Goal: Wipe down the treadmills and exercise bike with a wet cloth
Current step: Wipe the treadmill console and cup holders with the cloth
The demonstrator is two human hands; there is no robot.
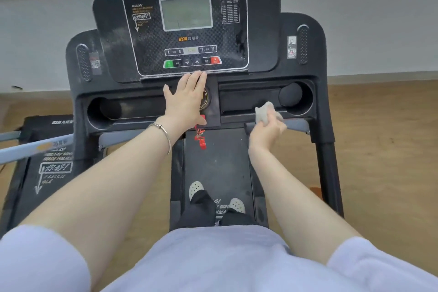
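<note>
**At the right tray's near lip: cloth bunched in the right hand**

Head view: on the black plastic treadmill (317,73), the small, crumpled off-white wet cloth (264,111) is gripped in the curled fingers of the right hand (266,130). It is held against the near lip of the shallow black right-side tray (246,98). That tray's long axis runs left to right across the machine. Its recess lies just beyond the cloth, and the round black cup holder (291,95) sits just beyond and to the right. The next stroke probably goes forward into the recess, then sideways along it, and the right hand is far the nearer for that.

The left hand (187,99) lies flat on the centre of the console, fingers straight and holding nothing. Its fingertips reach the lower edge of the glossy, dot-textured black display panel (184,38). A thin silver bracelet (163,133) circles that wrist. A red plastic safety clip (201,141) dangles below the hand.

The matte grey handrail (297,124) passes just under the right hand. A second black treadmill (47,173) stands on the left, over the pale wooden floor (379,149).
</note>
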